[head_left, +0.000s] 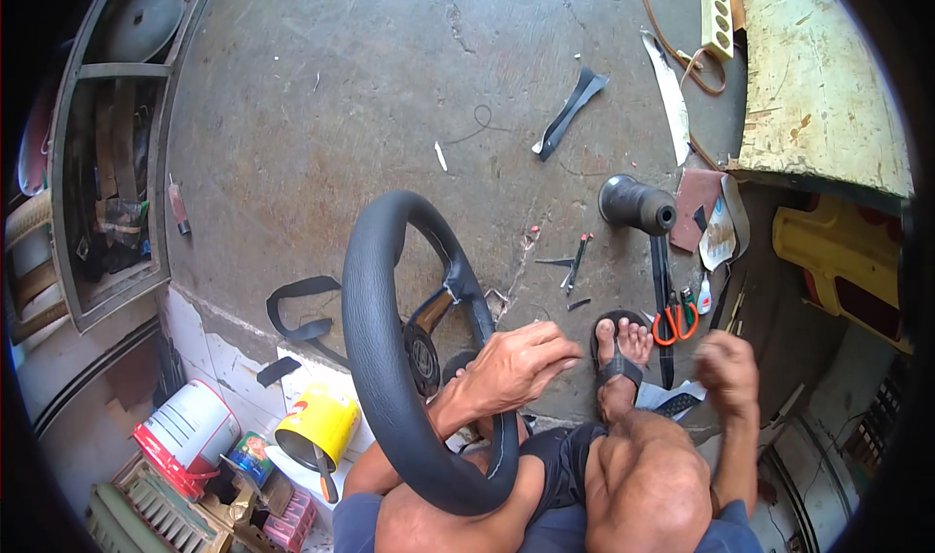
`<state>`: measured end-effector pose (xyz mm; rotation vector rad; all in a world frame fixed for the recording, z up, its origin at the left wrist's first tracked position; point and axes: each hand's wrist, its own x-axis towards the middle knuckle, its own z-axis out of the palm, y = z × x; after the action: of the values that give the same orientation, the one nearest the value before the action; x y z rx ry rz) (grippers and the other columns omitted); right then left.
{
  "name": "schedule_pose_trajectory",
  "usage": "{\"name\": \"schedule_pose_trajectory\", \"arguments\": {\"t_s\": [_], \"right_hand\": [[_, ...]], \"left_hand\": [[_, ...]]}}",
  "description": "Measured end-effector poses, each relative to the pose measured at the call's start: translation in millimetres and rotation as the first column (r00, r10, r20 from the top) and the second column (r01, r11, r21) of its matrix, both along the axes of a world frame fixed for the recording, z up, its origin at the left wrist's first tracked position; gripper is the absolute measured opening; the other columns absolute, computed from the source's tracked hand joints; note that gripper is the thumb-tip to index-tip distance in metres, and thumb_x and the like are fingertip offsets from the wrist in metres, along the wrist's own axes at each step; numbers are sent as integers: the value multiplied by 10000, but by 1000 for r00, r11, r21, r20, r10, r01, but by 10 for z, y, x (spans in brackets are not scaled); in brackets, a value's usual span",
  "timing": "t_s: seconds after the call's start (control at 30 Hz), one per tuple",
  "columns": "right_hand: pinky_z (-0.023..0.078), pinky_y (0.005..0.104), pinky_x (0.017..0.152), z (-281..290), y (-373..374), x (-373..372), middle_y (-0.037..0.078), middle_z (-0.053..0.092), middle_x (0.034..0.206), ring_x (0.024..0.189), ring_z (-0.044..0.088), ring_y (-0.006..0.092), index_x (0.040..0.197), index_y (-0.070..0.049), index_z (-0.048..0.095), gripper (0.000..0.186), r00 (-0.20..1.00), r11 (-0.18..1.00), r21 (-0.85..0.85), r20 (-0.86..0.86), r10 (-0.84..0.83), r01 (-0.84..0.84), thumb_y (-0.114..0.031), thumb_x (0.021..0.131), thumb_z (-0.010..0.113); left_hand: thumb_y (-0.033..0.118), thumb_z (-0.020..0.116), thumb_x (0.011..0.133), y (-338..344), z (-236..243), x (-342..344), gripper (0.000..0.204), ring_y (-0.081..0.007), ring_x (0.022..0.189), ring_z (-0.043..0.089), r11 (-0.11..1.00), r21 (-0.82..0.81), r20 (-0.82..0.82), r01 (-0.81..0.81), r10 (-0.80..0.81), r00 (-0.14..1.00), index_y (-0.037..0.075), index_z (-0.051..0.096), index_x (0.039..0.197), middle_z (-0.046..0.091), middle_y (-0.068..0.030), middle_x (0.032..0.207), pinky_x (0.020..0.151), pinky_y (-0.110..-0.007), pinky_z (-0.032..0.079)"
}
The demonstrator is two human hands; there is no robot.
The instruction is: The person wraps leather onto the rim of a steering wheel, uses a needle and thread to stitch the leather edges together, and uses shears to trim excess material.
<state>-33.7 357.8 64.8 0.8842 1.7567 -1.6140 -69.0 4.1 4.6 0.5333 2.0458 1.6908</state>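
A steering wheel (375,339) with a black leather-like cover stands tilted against my left leg. Pale stitching shows along part of its inner rim, and the hub is partly hidden. Through the ring's opening comes my left forearm, and my left hand (516,366) is closed in a pinch just right of the rim. Whatever its fingertips hold is too small to make out. My right hand (728,370) is raised apart from the wheel, over my right knee, its curled fingers slightly blurred. Anything inside it is hidden.
Orange-handled scissors (674,323) lie beyond my right foot, near a black spool-like cone (635,204). A black strip (571,113) and other scraps lie on the floor. A yellow tin (319,423) and a white bucket (190,431) stand left; a power strip (716,19) lies far right.
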Motion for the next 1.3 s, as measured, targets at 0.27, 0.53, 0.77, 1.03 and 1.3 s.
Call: {"name": "schedule_pose_trajectory", "arguments": {"t_s": [0.27,0.53,0.77,1.03,1.3], "right_hand": [[504,353,844,313,2774,810,143,681,1040,950,653,227,1191,-15,675,373,788,-132,801,598,147,-583,-294,947,717],[501,378,1005,-628,-1400,-545,151,743,1177,1145,673,240,1300,-18,673,508,575,565,-168,-17,818,-808,-426,1001,628],[515,416,994,-1177,-1889,-371,166,743,1188,1093,711,301,1327,-72,668,400,478,428,-335,-82,874,-839,-278,1003,558],[525,485,950,-1186,-1817,-166,250,725,1099,1055,701,404,1240,-113,715,344,430,405,-153,-199,881,-901,-206,962,534],[543,486,841,-941,-1836,-317,233,720,869,852,722,401,1230,-127,724,342,474,465,-90,-179,862,-881,-228,954,549]], "left_hand": [[95,684,937,-25,-160,368,124,-311,887,686,972,140,317,191,-227,921,3,721,1011,696,-143,922,766,-397,540],[136,647,989,538,-206,471,176,-296,931,684,747,576,340,330,-587,735,-23,704,1039,712,-155,972,848,-385,526],[144,628,997,132,40,364,256,-328,1188,636,779,540,394,320,-570,721,-2,694,1196,717,-151,1160,1034,-431,485],[159,634,1011,-743,-323,762,186,-197,924,713,993,-92,511,-72,109,853,-6,710,970,734,-110,924,805,-321,542],[193,644,1028,-348,-813,1009,200,-120,722,637,523,-406,639,-749,749,177,29,563,1108,634,-41,895,650,-300,538]]}}
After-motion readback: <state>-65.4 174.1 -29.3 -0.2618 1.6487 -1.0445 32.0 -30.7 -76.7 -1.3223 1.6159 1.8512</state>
